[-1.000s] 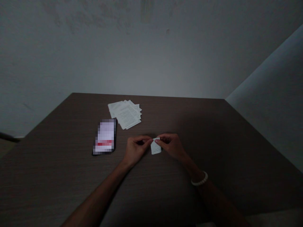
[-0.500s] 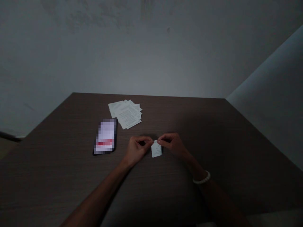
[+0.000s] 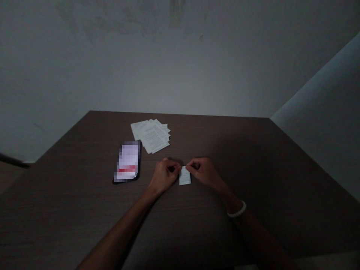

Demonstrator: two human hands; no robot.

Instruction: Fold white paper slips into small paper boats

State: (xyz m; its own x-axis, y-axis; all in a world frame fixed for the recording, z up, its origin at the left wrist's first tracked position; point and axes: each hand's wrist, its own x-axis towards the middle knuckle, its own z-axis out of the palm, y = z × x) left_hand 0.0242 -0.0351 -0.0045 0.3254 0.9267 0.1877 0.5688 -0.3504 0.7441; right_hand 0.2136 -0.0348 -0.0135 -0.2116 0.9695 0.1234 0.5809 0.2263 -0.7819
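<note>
A small white slip of paper lies on the dark brown table between my hands. My left hand pinches its top left corner with curled fingers. My right hand pinches the top right corner; a pale bead bracelet sits on that wrist. Both hands rest low on the tabletop, knuckles toward the wall.
A fanned stack of printed paper slips lies farther back on the table. A phone with a lit screen lies to the left of my hands. A grey wall stands behind the table, and a pale slanted surface borders its right side.
Both hands have kept their pinch on the slip and drawn a little closer together. The slip now lies straighter and flatter on the table. The view has shifted slightly.
</note>
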